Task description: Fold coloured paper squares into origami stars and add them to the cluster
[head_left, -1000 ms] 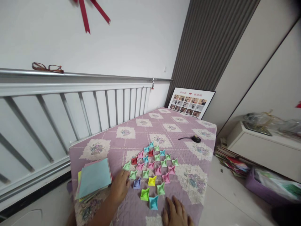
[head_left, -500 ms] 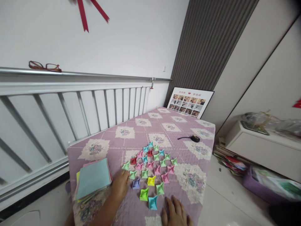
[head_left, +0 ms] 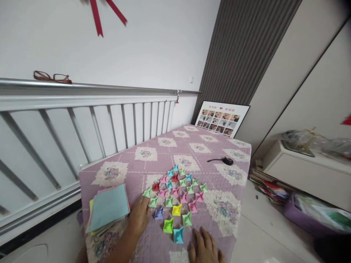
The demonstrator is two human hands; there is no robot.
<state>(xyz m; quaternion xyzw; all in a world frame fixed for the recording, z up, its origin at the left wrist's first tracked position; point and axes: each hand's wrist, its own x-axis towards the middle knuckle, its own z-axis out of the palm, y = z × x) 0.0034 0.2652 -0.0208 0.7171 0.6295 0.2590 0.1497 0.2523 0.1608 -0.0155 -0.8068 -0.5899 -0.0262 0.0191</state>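
Note:
Several small folded paper boxes in mixed colours stand in slanting rows on the bed-like table. My left hand (head_left: 139, 216) is at the left edge of the rows, its fingertips closed on a light green paper box (head_left: 153, 202); part of the grip is hidden. Just beyond it sits another light green box (head_left: 147, 192), and a purple box (head_left: 159, 213) stands to the right of the hand. My right hand (head_left: 205, 248) lies on the cloth with fingers spread, holding nothing. Close by it are a blue box (head_left: 178, 235) and a pale green box (head_left: 187, 219).
A stack of coloured paper sheets (head_left: 109, 207) lies left of my left hand. Farther back on the floral cloth (head_left: 156, 166) is a black corded object (head_left: 227, 160). A white radiator (head_left: 90, 128) runs along the left, with glasses (head_left: 52, 77) on the pipe above.
The light green box at my left fingertips has shifted slightly left and away from me. My right hand stays where it was.

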